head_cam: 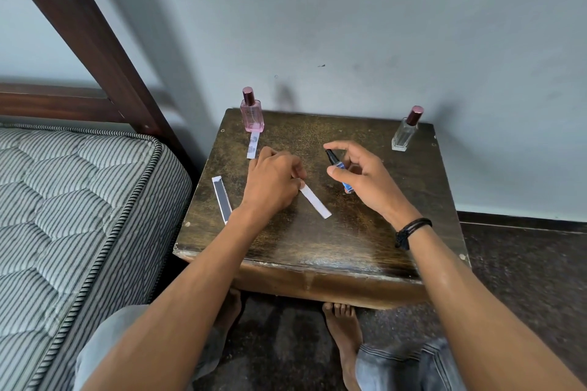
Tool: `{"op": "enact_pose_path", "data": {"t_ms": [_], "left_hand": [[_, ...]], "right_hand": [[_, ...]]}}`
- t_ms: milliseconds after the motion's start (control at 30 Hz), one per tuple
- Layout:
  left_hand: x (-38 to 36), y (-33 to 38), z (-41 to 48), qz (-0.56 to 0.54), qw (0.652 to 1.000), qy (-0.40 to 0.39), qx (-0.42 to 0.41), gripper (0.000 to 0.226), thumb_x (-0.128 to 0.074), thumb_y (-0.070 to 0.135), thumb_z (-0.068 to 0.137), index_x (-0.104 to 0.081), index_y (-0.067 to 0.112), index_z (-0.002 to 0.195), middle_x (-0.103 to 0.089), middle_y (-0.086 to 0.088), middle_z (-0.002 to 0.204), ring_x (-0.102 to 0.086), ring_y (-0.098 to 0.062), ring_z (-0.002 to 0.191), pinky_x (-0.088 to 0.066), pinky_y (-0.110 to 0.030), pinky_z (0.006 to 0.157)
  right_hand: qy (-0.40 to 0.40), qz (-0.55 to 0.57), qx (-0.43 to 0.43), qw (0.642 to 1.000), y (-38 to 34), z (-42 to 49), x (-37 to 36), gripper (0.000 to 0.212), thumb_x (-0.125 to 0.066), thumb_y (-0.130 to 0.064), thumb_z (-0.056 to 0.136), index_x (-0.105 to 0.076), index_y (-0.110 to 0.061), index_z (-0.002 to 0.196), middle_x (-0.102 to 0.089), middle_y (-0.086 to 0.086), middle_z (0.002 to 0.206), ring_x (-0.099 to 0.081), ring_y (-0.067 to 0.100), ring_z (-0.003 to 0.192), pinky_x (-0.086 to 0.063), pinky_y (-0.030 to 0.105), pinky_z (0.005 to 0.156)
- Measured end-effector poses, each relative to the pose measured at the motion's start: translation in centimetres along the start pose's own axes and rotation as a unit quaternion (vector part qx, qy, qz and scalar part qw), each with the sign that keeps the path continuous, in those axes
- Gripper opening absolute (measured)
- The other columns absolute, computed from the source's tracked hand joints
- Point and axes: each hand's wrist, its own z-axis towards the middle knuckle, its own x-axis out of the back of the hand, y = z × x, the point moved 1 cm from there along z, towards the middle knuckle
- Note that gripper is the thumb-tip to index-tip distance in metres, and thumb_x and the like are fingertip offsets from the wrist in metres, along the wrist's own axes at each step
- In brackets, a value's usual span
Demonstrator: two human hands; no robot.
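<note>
Spray step: left hand (273, 182) pinches paper strip (317, 204); right hand (359, 174) grips blue vial (334, 158), forefinger above cap. Next: aim at strip, press.

Table (317, 241) against wall (381, 41), mattress (79, 200) to its L. On table: bottle A (252, 113) far-L corner, bottle B (406, 132) far-R corner. Strip 1 (253, 145) just near of bottle A; strip 2 (222, 198) at L edge; strip 3 (316, 201) centre, far end pinched by L hand (273, 182); vial (340, 173) in R hand (362, 174), just R of strip 3
</note>
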Motion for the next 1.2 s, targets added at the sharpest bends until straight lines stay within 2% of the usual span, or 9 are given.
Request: {"op": "enact_pose_path", "data": {"t_ms": [233, 400, 567, 767, 867, 933, 1000, 1067, 1200], "left_hand": [[0.3, -0.2, 0.4, -0.069, 0.998, 0.002, 0.001, 0.011, -0.071, 0.016, 0.090, -0.072, 0.026, 0.090, -0.068, 0.012, 0.083, -0.050, -0.018, 0.105, -0.044, -0.036, 0.090], [1.0, -0.3, 0.7, -0.158, 0.987, -0.013, -0.015, 0.015, -0.071, 0.012, 0.088, -0.069, 0.026, 0.094, -0.071, 0.006, 0.089, -0.067, -0.013, 0.085, -0.055, -0.032, 0.082], [1.7, -0.5, 0.8, -0.204, 0.978, -0.026, -0.022, 0.012, -0.069, 0.008, 0.090, -0.071, 0.019, 0.092, -0.064, 0.013, 0.076, -0.059, -0.004, 0.065, -0.053, -0.024, 0.069], [2.3, -0.9, 1.1, -0.200, 0.979, -0.045, -0.018, 0.010, -0.073, 0.009, 0.090, -0.072, 0.019, 0.090, -0.072, 0.006, 0.086, -0.072, -0.016, 0.081, -0.058, -0.026, 0.079], [2.3, -1.0, 1.2, -0.198, 0.979, -0.044, -0.017, 0.011, -0.074, 0.010, 0.089, -0.072, 0.021, 0.089, -0.072, 0.007, 0.088, -0.072, -0.013, 0.081, -0.059, -0.025, 0.079], [2.2, -1.0, 1.3, -0.193, 0.980, -0.046, -0.019, 0.011, -0.075, 0.010, 0.089, -0.073, 0.021, 0.088, -0.072, 0.008, 0.087, -0.071, -0.012, 0.081, -0.059, -0.024, 0.079], [2.1, -1.0, 1.3, -0.192, 0.980, -0.046, -0.022, 0.012, -0.075, 0.009, 0.088, -0.074, 0.021, 0.088, -0.072, 0.006, 0.088, -0.071, -0.011, 0.080, -0.058, -0.023, 0.079], [2.0, -1.1, 1.4, -0.192, 0.980, -0.046, -0.021, 0.012, -0.075, 0.008, 0.088, -0.075, 0.020, 0.087, -0.072, 0.007, 0.086, -0.069, -0.008, 0.077, -0.055, -0.019, 0.077], [2.0, -1.1, 1.4, -0.194, 0.979, -0.050, -0.020, 0.013, -0.074, 0.008, 0.089, -0.075, 0.021, 0.088, -0.071, 0.009, 0.084, -0.069, -0.006, 0.076, -0.055, -0.015, 0.076]], "right_hand": [[-0.036, -0.134, -0.008, 0.990, -0.1, -0.8, -0.7, 0.042, -0.064, -0.033, 0.098, -0.053, -0.045, 0.136, -0.049, -0.012, 0.093, -0.049, 0.005, 0.070, -0.040, 0.026, 0.071], [-0.040, -0.172, -0.006, 0.984, -0.3, -1.1, -0.7, 0.042, -0.063, -0.035, 0.099, -0.051, -0.049, 0.136, -0.052, -0.016, 0.094, -0.051, 0.000, 0.074, -0.036, 0.024, 0.069], [-0.002, -0.168, 0.000, 0.986, -0.2, -1.9, 0.4, 0.039, -0.065, -0.032, 0.097, -0.054, -0.048, 0.131, -0.053, -0.016, 0.091, -0.053, 0.002, 0.067, -0.039, 0.021, 0.064], [-0.044, -0.145, 0.023, 0.988, 0.6, -2.3, -1.2, 0.042, -0.067, -0.023, 0.095, -0.058, -0.045, 0.130, -0.059, -0.013, 0.109, -0.060, 0.002, 0.091, -0.047, 0.025, 0.083], [-0.047, -0.104, 0.013, 0.993, 0.3, -2.1, -1.9, 0.036, -0.065, -0.019, 0.097, -0.064, -0.039, 0.126, -0.062, -0.019, 0.107, -0.060, 0.000, 0.097, -0.044, 0.016, 0.082], [-0.034, -0.044, -0.012, 0.998, 0.3, -1.7, -2.0, 0.032, -0.063, -0.013, 0.097, -0.069, -0.031, 0.123, -0.065, -0.024, 0.095, -0.061, -0.002, 0.084, -0.041, 0.013, 0.074], [-0.024, 0.047, -0.030, 0.998, 0.5, -1.3, -1.8, 0.032, -0.061, -0.006, 0.096, -0.071, -0.025, 0.120, -0.065, -0.016, 0.082, -0.051, 0.008, 0.059, -0.033, 0.018, 0.058], [-0.014, 0.123, -0.038, 0.992, 0.5, -1.0, -1.4, 0.034, -0.058, 0.001, 0.096, -0.073, -0.021, 0.118, -0.061, 0.003, 0.075, -0.035, 0.024, 0.054, -0.022, 0.028, 0.050], [-0.025, 0.163, -0.054, 0.985, 0.1, -0.9, -1.0, 0.033, -0.058, 0.003, 0.097, -0.070, -0.014, 0.122, -0.057, 0.009, 0.077, -0.037, 0.013, 0.053, -0.027, 0.020, 0.045]]}}
